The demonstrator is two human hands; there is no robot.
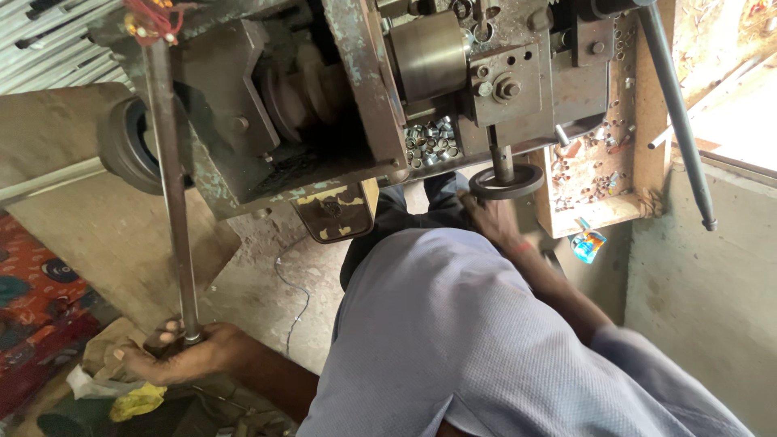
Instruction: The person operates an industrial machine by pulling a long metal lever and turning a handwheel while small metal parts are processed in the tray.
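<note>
Two hands work the lathe point(340, 97): left hand point(174, 356) clenched around the long lever's point(170, 186) lower end, probably stiff and heavy; right hand point(490, 220) grips the handwheel point(507, 181).

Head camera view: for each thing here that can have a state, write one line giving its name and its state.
Left hand: closed around the lower end of the long lever.
Long lever: upright, gripped at its bottom end.
Right hand: at the handwheel, fingers under its rim.
Handwheel: mounted on its shaft, touched by the right hand.
Second lever: free, no hand on it.
Small metal parts: piled loose in the machine.
</note>
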